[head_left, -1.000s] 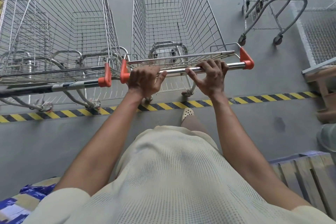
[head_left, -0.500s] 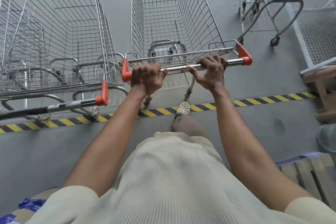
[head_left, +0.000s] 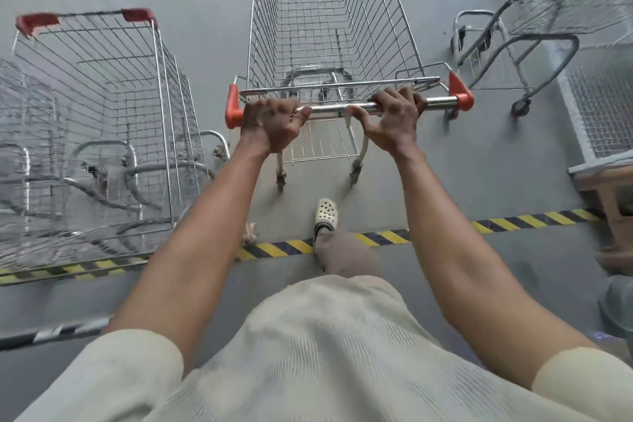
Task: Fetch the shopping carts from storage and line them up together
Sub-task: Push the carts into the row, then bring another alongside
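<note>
A wire shopping cart [head_left: 329, 10] with a chrome handle bar [head_left: 342, 109] and orange end caps stands straight ahead on the grey floor. My left hand [head_left: 272, 122] grips the bar near its left cap. My right hand [head_left: 394, 118] grips the bar right of centre, fingers curled over it. A second wire cart [head_left: 102, 106] with red corner caps stands to the left, parallel and set further back towards me. More cart wire shows at the far left edge, blurred.
A yellow-black striped line [head_left: 513, 224] crosses the floor; my foot in a pale clog [head_left: 325, 214] is just past it. Another cart [head_left: 534, 20] stands at the upper right. A mesh panel [head_left: 603, 106] and wooden furniture [head_left: 609, 188] line the right side.
The cart I hold has rolled forward past the striped line and ahead of the left cart. I stepped after it, and both hands kept their grip on the bar.
</note>
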